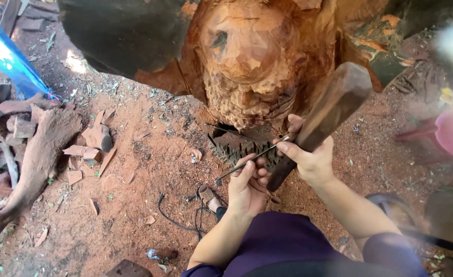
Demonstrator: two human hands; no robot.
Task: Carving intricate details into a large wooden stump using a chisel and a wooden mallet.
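Carving in hand: thin metal chisel (252,158) pinched shut in left hand (247,187) fingers; dark wooden mallet (325,115) gripped closed by right hand (311,156), 2 o'clock of chisel. Judged next: square strike needed toward reddish carved log (249,61) at 12 o'clock.

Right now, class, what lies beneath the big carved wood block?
Under the carved wood block sit dark spiky carved ridges and reddish dirt ground. The left hand and the right hand with its mallet cover the rest.
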